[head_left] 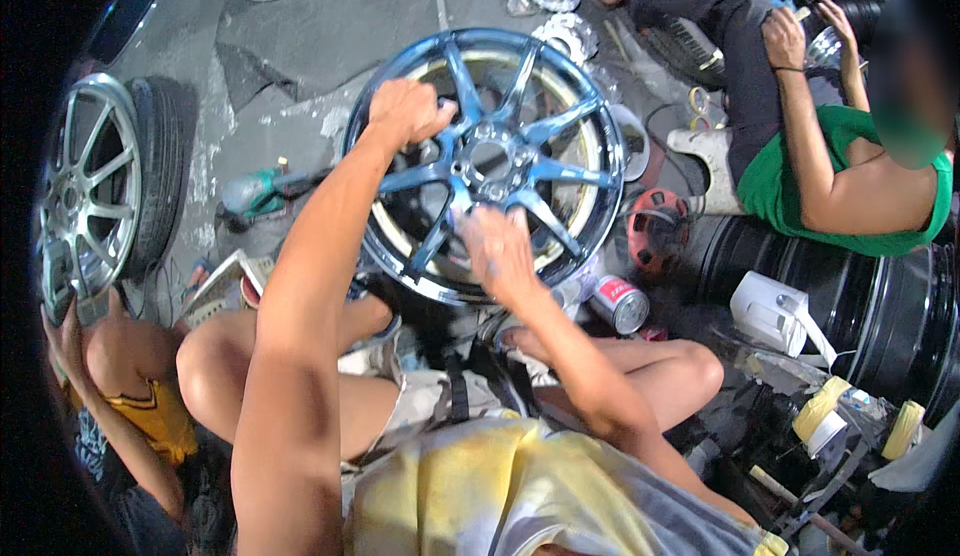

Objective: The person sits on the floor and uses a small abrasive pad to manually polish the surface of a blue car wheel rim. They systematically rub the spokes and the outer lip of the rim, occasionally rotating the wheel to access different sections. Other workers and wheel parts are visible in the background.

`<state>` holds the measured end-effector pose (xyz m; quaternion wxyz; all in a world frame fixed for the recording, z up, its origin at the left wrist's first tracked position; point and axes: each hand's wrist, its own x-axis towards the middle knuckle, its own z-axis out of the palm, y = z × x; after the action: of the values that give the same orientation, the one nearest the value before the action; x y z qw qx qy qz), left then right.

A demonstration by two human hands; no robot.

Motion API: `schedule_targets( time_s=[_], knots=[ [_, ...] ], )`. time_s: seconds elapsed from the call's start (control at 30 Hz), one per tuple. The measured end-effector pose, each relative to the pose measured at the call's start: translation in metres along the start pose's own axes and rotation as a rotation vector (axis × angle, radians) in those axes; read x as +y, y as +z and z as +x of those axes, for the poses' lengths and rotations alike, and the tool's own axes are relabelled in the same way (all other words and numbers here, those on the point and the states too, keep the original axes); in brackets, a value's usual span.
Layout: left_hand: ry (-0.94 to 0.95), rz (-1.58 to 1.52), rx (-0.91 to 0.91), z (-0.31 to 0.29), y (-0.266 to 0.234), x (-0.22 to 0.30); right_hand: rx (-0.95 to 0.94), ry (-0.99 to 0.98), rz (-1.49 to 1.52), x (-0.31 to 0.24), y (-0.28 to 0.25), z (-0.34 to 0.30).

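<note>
A blue multi-spoke alloy wheel (563, 174) lies in front of me, its hub facing up and its surface glossy. My left hand (405, 116) is closed over the upper-left part of the wheel, fingers curled at a spoke with the thumb sticking out. Lower down, just below the hub, my right hand (497, 251) presses on the spokes. Its fingers are bent and blurred by motion, and a small pale thing seems to be under them; I cannot make out what it is. Beside the wheel's lower right stands a metal can (620, 306) with a red and white label.
A person in a green top (850, 191) sits at the right; another person's hand (66, 341) touches a silver wheel (95, 181) at the left. A green power tool (255, 194), a red disc-shaped thing (658, 231), a white container (770, 311) and black wheel barrels (860, 276) lie around.
</note>
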<state>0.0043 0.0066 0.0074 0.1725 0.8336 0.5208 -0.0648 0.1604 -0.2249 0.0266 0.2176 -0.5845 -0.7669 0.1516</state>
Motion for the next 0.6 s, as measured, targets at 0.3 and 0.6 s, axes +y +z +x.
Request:
schedule_targets(
  time_s=[0.3,0.6],
  knots=[
    [0.018,-0.044,0.017,-0.002,0.002,-0.003,-0.248,-0.239,-0.196,-0.01,-0.021,0.031],
    [0.015,-0.084,0.016,-0.004,-0.001,-0.004,-0.391,-0.366,-0.289,0.002,-0.033,0.067]
  ],
)
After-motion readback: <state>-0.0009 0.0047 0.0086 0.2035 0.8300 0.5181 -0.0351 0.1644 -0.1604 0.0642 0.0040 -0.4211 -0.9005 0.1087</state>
